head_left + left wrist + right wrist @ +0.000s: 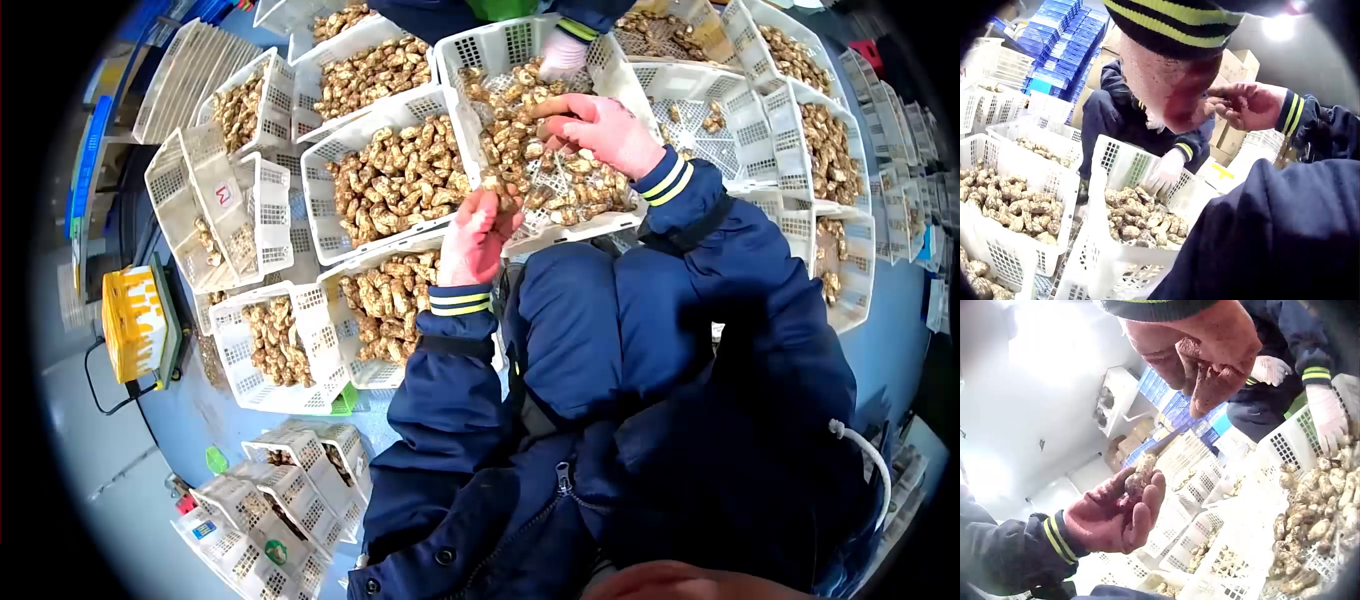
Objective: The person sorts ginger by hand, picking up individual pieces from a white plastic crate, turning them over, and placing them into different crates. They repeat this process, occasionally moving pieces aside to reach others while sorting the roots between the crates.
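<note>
My left hand (478, 240), in a dirty pink glove, is over the near left corner of the middle white crate (605, 85). In the right wrist view that left hand (1113, 515) holds a lumpy brown-and-white mushroom-like piece (1141, 477) between thumb and fingers. My gloved right hand (610, 135) hovers over the same crate, fingers loosely bent, with nothing visible in them. Several similar pieces (508, 135) lie below it, spread over the crate's mesh floor. Another person's pale-gloved hand (563, 55) reaches into the far end of this crate.
A full crate (395, 185) of the pieces stands left of the middle one; a sparsely filled crate (735, 150) stands right. More crates surround them. A yellow-and-white box (132, 325) sits at far left, and stacked crates (290, 500) stand on the floor behind.
</note>
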Motion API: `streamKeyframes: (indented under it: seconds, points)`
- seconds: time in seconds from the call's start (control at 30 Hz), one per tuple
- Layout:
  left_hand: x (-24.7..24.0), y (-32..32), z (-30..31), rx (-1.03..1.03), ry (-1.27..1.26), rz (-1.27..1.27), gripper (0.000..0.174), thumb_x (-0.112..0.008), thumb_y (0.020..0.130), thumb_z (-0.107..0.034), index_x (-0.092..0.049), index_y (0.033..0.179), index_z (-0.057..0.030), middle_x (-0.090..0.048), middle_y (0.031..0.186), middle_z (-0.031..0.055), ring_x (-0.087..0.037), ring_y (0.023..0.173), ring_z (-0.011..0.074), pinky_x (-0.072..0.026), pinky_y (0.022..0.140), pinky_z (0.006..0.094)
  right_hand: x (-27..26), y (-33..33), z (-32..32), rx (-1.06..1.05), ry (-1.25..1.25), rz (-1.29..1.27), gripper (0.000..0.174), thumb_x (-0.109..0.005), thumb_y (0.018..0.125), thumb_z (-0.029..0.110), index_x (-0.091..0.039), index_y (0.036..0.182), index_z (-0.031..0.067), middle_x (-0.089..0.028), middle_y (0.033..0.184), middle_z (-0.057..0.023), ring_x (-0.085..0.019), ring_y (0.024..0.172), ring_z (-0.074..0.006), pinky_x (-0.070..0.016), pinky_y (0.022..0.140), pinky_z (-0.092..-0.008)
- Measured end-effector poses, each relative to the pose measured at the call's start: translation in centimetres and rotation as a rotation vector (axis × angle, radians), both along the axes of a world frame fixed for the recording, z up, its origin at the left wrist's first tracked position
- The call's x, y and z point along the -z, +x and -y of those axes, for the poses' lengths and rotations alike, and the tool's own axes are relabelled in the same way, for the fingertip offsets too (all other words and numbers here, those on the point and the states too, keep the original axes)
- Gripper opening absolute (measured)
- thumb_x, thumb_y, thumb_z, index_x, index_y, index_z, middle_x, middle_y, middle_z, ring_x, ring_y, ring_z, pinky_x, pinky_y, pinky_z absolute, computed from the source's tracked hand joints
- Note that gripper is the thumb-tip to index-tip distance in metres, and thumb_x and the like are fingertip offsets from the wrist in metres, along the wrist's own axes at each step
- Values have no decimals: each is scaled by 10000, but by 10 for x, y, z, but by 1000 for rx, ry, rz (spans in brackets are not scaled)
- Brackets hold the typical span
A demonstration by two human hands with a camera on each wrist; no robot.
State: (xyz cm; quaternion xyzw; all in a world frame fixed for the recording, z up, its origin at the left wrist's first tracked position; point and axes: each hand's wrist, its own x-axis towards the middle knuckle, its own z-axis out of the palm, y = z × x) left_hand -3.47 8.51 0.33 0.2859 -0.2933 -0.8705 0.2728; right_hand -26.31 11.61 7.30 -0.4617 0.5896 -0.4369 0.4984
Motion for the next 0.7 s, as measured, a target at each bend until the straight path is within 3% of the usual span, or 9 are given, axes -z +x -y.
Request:
streamKeyframes:
  seconds: [0.03,0.2,0.33,0.4,0.47,0.5,0.6,0.63,0.7]
  points:
    - [-9,-1,-1,-18,-25,12,411,-558,850,-276,-438,1161,-36,-531,1088,77,-531,973,207,-441,835,336,-6,-1,-11,14,-15,136,305,-486,827,156,-541,1100,32,-621,880,-14,-536,700,-50,-419,570,-183]
    - [-44,-11,-20,-74,-188,74,343,-529,871,-216,-446,1118,7,-545,1045,101,-550,924,198,-458,800,320,-34,8,-41,32,-47,169,300,-480,839,115,-526,1112,-1,-608,890,-47,-548,728,-75,-440,623,-201]
    - [-70,-17,-40,-81,-292,98,331,-520,872,-178,-430,1114,30,-542,1037,100,-553,920,205,-467,787,315,-39,26,-56,-118,-173,256,376,-496,805,102,-486,1163,-12,-592,969,-60,-552,814,-94,-448,690,-216]
    - [-78,-23,-52,-56,-277,80,331,-518,872,-154,-418,1132,26,-545,1036,104,-552,927,207,-451,817,347,-54,39,-69,-136,-258,78,413,-506,795,126,-472,1181,-15,-577,1041,-75,-521,945,-112,-420,791,-237]
    - [-93,-30,-64,16,-215,-27,345,-523,871,-195,-432,1131,13,-548,1034,104,-553,921,203,-443,826,353,-62,42,-84,-91,-266,86,410,-546,834,203,-479,1192,15,-571,1040,-61,-521,958,-146,-396,843,-241]
    - [-96,-36,-68,59,-257,-116,344,-509,879,-253,-463,1124,-16,-560,1020,85,-558,904,192,-451,799,326,-59,37,-89,-51,-287,95,376,-535,840,176,-492,1170,3,-567,1056,-62,-523,966,-140,-391,859,-242]
    - [-99,-44,-81,223,112,-246,353,-480,887,-326,-497,1131,-72,-585,1026,59,-565,883,165,-466,731,274,-54,22,-112,80,-165,581,320,-517,864,162,-502,1137,-6,-569,1029,-48,-539,906,-102,-435,801,-230]
    - [-99,-48,-85,244,139,-258,379,-465,885,-362,-498,1137,-81,-586,1039,66,-570,871,158,-472,716,267,-58,16,-123,131,-94,562,330,-525,867,175,-493,1146,2,-572,1011,-38,-548,882,-99,-450,779,-228]
    - [-92,-55,-91,281,235,-325,380,-458,885,-373,-501,1134,-89,-590,1029,63,-575,848,156,-474,699,265,-63,13,-142,77,-178,620,421,-527,868,227,-433,1218,14,-541,1083,-43,-534,943,-118,-436,832,-254]
